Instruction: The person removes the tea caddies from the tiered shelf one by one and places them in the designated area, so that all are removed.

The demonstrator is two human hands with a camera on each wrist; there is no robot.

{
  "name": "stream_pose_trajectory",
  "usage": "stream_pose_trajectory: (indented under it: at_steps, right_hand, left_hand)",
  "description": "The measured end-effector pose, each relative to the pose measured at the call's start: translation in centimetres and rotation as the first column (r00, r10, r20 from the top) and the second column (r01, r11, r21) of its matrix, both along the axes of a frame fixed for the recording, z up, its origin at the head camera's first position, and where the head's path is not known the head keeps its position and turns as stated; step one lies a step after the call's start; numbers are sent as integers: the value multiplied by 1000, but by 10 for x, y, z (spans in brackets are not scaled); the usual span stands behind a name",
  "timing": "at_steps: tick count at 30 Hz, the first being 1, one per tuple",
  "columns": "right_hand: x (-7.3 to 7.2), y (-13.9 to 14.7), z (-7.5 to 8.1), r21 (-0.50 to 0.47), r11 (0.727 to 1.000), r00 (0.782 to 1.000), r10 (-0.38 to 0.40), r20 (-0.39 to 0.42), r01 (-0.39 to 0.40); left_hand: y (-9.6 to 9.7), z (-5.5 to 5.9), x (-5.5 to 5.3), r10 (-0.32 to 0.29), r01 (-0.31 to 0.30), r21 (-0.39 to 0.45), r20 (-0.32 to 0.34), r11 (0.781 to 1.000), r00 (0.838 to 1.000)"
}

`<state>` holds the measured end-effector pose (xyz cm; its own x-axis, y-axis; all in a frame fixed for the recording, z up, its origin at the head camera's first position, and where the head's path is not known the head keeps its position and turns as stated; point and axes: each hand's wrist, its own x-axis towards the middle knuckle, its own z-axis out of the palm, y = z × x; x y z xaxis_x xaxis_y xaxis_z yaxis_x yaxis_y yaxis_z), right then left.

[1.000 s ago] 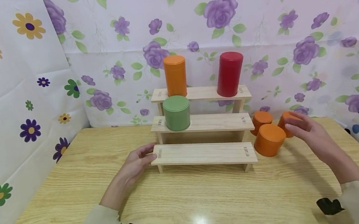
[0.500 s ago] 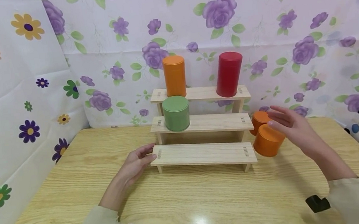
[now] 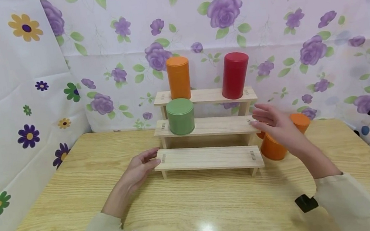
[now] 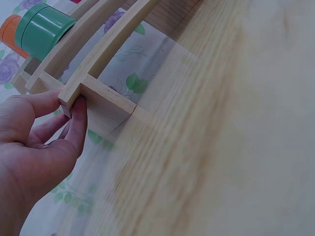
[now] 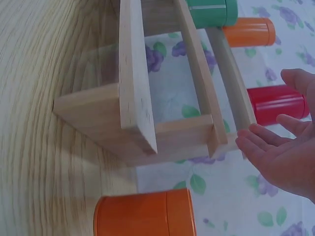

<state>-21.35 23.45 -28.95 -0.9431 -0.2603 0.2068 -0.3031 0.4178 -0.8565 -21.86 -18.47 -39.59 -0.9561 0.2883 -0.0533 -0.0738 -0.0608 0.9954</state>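
A three-tier wooden shelf [image 3: 209,158] stands on the table. My left hand [image 3: 140,170] pinches the left end of its lowest board, thumb above and fingers beneath, as the left wrist view [image 4: 44,132] makes plain. Fingers spread and holding nothing, my right hand [image 3: 278,127] hovers by the right end of the middle board; I cannot tell whether it touches. A green tin [image 3: 180,116] sits on the middle board's left. On the top board are a tall orange tin [image 3: 179,79] at left and a tall red tin [image 3: 235,75] at right.
Right of the shelf, partly behind my right hand, stand a short orange tin [image 3: 272,148], another orange tin [image 3: 300,121] and a third, mostly hidden. A floral cloth [image 3: 114,44] hangs behind the wood-grain table [image 3: 194,207].
My right hand has moved left from the farthest orange tin, over the other orange tins, to the shelf's right end. The left hand has kept its grip on the lowest board.
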Motion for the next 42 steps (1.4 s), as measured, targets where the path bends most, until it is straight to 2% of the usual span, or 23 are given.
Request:
stream_pose_trajectory:
  at_steps: [6, 18, 24, 29, 36, 42]
  right_hand:
    - [-6, -19, 3, -12, 1000, 998, 28, 49, -28]
    - [-15, -58, 9, -35, 995, 995, 98, 28, -97]
    - [-21, -78, 12, -80, 991, 992, 109, 58, -104]
    - [-30, -93, 12, -113, 988, 990, 112, 83, -103]
    - [-40, -110, 12, -180, 977, 984, 134, 120, -112]
    - [-45, -122, 9, -185, 975, 982, 145, 124, -120]
  left_hand:
    - [1, 2, 0, 3, -3, 1, -1, 1000, 1000]
    - [1, 0, 1, 3, -3, 6, 1, 1000, 1000]
    - [1, 1, 0, -4, 4, 3, -5, 1000, 1000]
    - [2, 1, 0, 0, 0, 9, -8, 1000, 1000]
    - [1, 0, 0, 3, -4, 14, 9, 1000, 1000]
    - [1, 0, -1, -1, 1, 7, 1, 1000, 1000]
